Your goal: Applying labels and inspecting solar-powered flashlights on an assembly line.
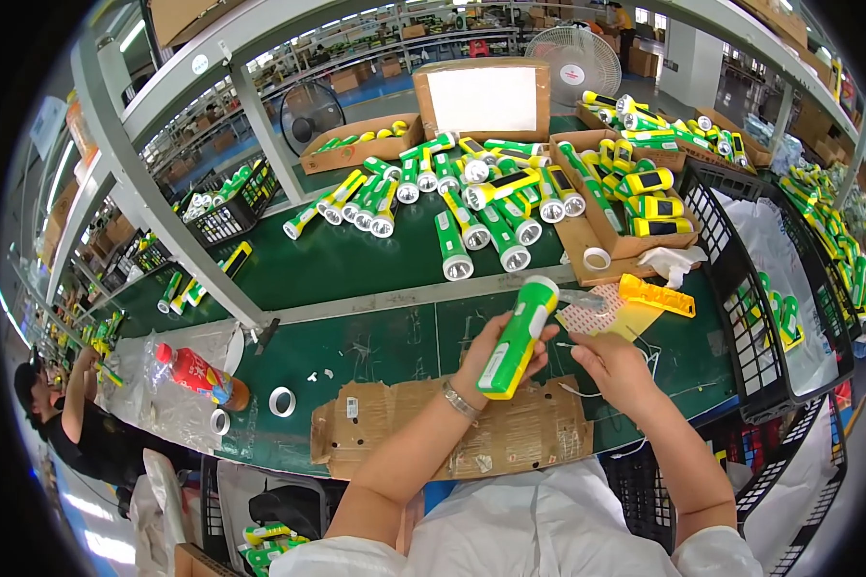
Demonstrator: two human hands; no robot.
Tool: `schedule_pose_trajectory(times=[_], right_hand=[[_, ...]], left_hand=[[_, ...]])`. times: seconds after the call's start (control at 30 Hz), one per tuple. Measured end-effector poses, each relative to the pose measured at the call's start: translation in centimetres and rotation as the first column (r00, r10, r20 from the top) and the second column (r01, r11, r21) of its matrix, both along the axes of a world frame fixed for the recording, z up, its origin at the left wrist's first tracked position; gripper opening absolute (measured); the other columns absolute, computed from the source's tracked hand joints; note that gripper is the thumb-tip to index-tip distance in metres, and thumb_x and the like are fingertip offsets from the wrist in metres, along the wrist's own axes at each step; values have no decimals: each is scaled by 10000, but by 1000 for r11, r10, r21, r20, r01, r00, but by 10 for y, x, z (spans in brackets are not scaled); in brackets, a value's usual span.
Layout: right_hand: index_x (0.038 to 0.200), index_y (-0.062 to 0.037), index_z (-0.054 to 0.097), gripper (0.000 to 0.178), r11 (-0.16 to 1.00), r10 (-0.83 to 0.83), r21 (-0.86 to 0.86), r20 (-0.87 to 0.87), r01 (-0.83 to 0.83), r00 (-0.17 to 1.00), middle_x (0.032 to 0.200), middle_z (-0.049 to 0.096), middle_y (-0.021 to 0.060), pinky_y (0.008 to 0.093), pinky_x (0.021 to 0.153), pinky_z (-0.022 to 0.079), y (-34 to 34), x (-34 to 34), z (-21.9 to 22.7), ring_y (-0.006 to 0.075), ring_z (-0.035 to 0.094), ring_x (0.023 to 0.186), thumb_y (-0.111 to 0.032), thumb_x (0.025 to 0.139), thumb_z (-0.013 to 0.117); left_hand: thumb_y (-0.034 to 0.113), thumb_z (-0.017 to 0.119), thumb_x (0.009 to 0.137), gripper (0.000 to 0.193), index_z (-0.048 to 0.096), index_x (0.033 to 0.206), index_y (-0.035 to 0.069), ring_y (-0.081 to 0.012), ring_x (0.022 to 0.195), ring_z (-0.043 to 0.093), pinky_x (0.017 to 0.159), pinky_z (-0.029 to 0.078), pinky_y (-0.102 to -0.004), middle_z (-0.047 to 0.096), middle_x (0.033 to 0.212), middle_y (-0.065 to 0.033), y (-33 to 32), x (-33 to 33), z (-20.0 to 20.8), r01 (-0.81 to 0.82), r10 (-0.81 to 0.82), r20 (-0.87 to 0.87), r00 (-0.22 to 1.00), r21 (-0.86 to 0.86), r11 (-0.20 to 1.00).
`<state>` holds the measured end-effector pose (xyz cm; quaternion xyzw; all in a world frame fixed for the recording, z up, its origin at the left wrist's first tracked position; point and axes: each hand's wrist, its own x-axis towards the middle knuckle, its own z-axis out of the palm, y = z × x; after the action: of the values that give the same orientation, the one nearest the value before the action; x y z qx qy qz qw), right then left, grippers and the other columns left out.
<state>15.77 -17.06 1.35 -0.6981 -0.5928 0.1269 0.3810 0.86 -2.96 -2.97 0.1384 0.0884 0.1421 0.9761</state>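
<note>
My left hand is wrapped round a green and yellow flashlight, tilted with its white head end away from me. Close to its right side, my right hand pinches the tip of a thin white cable, which loops over the bench by my wrist. Beneath my hands lies a flattened piece of brown cardboard. Just beyond the right hand are a sheet of small stickers and a yellow plastic holder.
Several flashlights are heaped on the green bench. A cardboard box of flashlights and a black crate stand at the right. Left are a red-labelled bottle and tape rolls. A co-worker sits far left.
</note>
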Motion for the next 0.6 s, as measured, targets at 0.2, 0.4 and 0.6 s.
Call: schedule_pose_trajectory(times=[0.2, 0.4, 0.6], right_hand=[[830, -93, 641, 191, 877, -31, 392, 622, -278, 782, 689, 535, 21, 320, 683, 390, 29, -16, 55, 205, 502, 715, -181, 661, 631], [660, -117, 555, 119, 776, 182, 119, 898, -619, 401, 659, 506, -4, 292, 713, 398, 49, -17, 58, 164, 499, 751, -194, 580, 597], [745, -71, 556, 155, 951, 275, 33, 372, -309, 886, 664, 564, 39, 346, 547, 440, 13, -21, 23, 236, 562, 626, -210, 783, 614]], left_hand=[[373, 435, 869, 323, 511, 968, 75, -144, 595, 538, 489, 466, -231, 575, 832, -78, -15, 3, 6, 144, -159, -54, 986, -214, 966], [414, 447, 876, 324, 527, 862, 100, -150, 589, 555, 473, 470, -251, 578, 762, -50, -18, 5, 2, 75, -69, -254, 965, 13, 997], [369, 419, 916, 299, 494, 976, 86, -169, 679, 590, 560, 504, -294, 597, 843, -94, -11, 5, 24, -26, 214, -356, 909, 465, 885]])
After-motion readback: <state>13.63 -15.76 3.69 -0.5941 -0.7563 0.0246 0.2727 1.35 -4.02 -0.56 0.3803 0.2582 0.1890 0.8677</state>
